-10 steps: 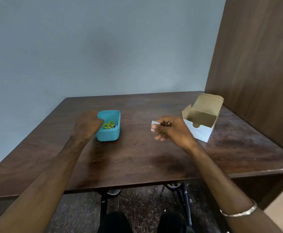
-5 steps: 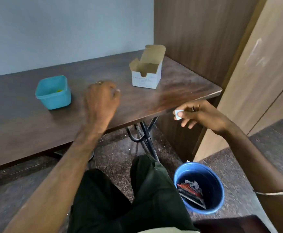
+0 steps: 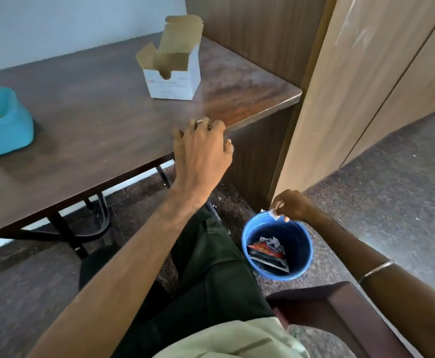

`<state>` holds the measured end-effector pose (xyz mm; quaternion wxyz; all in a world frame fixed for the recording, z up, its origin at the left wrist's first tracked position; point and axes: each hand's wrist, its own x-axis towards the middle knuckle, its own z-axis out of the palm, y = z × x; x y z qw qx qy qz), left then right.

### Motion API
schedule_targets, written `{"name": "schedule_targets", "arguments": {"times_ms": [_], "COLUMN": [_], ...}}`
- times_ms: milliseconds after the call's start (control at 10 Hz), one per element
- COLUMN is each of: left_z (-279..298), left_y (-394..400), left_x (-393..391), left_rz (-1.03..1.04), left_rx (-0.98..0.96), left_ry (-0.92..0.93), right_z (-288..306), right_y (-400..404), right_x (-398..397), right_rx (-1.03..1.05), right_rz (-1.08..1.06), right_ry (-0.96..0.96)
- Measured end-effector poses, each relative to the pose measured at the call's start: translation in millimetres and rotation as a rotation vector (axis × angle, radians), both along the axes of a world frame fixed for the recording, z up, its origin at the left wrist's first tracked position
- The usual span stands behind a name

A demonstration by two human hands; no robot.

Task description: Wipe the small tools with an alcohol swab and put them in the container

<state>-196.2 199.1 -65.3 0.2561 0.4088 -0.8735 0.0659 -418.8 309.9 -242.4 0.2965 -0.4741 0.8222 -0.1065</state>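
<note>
Swab is pinched in our right hand over the blue bin, our left hand holds nothing, so the job looks nearly finished.

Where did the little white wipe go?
In the head view, lower right: the right hand pinches the white swab just over the blue bin's far rim, beside the table.

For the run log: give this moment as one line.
phase: discarding | right hand: pinches used swab over blue bin | left hand: at table edge, holds nothing | teal container: on table
</note>
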Motion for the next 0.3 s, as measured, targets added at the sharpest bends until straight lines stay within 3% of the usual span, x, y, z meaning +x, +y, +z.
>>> {"name": "schedule_targets", "arguments": {"times_ms": [100,200,300], "left_z": [-2.8,5.8,16.0], "left_y": [-7.8,-27.4,-49.4], "left_x": [1.2,1.3,-0.5], "left_rz": [-0.021,-0.096,-0.141], "left_rx": [-0.037,-0.034,0.107], "left_ry": [-0.033,0.012,0.041], "right_z": [-31.3,-43.3,-37.0], "right_y": [-3.8,-13.2,-29.2], "right_x": [-3.4,1.2,1.1], "right_rx": [0.182,0.369,0.436], "right_rz": [-0.016,0.066,0.074], "right_ry": [0.026,0.188,0.278]}}
